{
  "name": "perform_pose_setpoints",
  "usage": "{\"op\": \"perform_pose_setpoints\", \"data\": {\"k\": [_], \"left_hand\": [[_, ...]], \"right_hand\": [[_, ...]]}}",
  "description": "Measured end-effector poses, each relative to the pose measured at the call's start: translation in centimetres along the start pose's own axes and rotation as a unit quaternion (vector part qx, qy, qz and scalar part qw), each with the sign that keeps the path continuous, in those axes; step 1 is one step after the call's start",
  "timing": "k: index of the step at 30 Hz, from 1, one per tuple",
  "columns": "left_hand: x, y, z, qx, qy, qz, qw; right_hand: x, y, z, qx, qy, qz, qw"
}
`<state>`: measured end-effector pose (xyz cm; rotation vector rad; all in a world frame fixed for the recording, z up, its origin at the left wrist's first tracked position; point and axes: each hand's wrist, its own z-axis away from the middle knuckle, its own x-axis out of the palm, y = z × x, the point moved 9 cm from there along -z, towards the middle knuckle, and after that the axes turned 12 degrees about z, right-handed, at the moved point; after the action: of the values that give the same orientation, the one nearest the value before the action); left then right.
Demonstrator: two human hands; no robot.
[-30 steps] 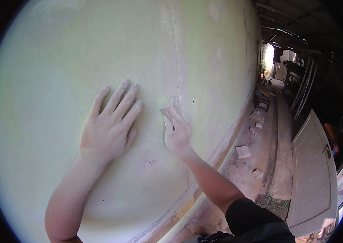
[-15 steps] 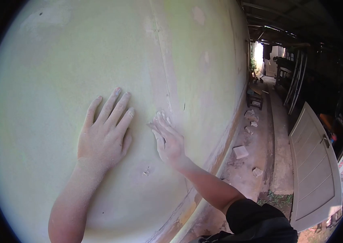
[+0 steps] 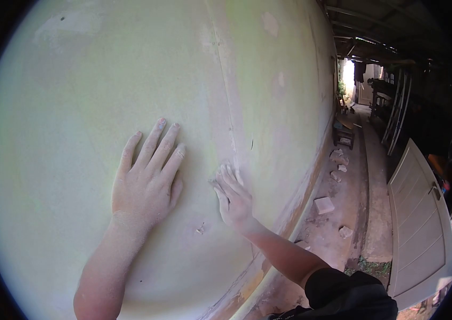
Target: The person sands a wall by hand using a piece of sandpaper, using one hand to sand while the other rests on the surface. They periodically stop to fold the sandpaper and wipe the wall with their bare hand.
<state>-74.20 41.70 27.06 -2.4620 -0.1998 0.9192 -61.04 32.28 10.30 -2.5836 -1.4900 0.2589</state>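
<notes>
A pale green wall [image 3: 92,106] with whitish filler patches stands in front of me, crossed by a seam [image 3: 226,101]. My left hand [image 3: 143,189], coated in white dust, lies flat against it with the fingers spread. Lower and to its right, my right hand [image 3: 235,198] presses on the wall beside the seam, fingers close together. A thin greyish edge that looks like sandpaper [image 3: 213,182] shows at its fingertips; most of it is hidden under the hand. Below and between the hands is a small chipped spot [image 3: 200,228].
Along the wall's foot runs a dusty floor [image 3: 311,232] with a white block [image 3: 323,205] and several broken chunks. A cream panelled door [image 3: 421,218] leans at the right. Farther back stand a small stool [image 3: 344,136] and upright poles [image 3: 399,109].
My right hand has slid a little down the wall along the seam. My left hand stays about where it was. The whole view has shifted slightly.
</notes>
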Motion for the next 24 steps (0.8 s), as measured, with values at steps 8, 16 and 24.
{"op": "perform_pose_setpoints", "data": {"k": [8,16,24], "left_hand": [[0.0,0.2,0.3,-0.008,0.014,0.000,1.000],[0.3,0.4,1.1,-0.008,0.014,0.033,0.999],[0.7,0.7,1.5,-0.012,0.019,0.023,0.999]], "right_hand": [[-1.5,-1.3,-4.1,0.011,0.000,-0.048,0.999],[-0.7,-2.0,-2.2,0.006,0.028,-0.008,1.000],[-0.6,-0.8,-3.5,0.025,0.005,-0.036,0.999]]}}
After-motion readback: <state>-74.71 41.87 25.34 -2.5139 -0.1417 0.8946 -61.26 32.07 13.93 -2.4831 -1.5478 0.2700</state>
